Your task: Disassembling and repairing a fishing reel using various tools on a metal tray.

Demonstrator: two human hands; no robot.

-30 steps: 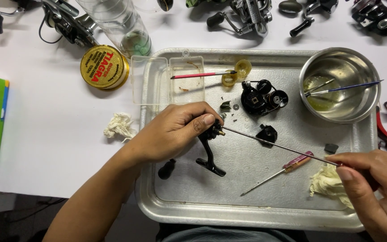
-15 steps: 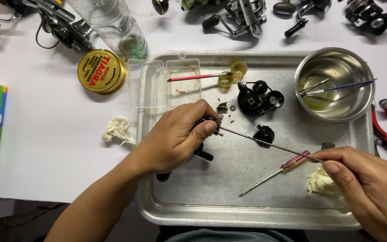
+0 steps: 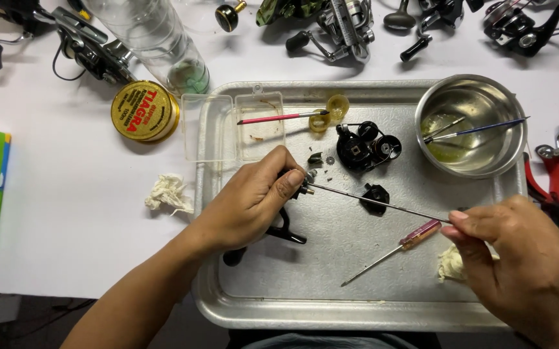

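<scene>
- Hands met over a metal tray (image 3: 363,310) on a white bench (image 3: 66,239), seen from a head-worn camera looking down.
- Left hand (image 3: 253,200) was clenched around a black reel part (image 3: 284,231), its thumb and forefinger pinching the small end fitting near the tray's left-centre.
- Right hand (image 3: 525,265) pinched the far end of a thin metal rod (image 3: 376,202), which ran slantwise across the tray floor from one hand to the other.
- Red-handled screwdriver (image 3: 392,250) lay loose just below the rod, its tip pointing toward the tray's near rim; a wad of white tissue (image 3: 451,264) sat partly under the right hand.
- Open tray floor showed between the two hands and along the near edge.
- Black reel body (image 3: 366,147) and a smaller black piece (image 3: 375,197) lay toward the far side, with a steel bowl (image 3: 470,126) filling the far right corner, a brush (image 3: 473,130) resting across it.
- Pink-handled brush (image 3: 279,118) lay over a clear plastic box (image 3: 233,126) that overlapped the tray's left rim.
- Yellow tin (image 3: 145,111) and a crumpled tissue (image 3: 168,192) lay on the bench left of the tray; red-handled pliers (image 3: 551,187) crowded its right edge.
</scene>
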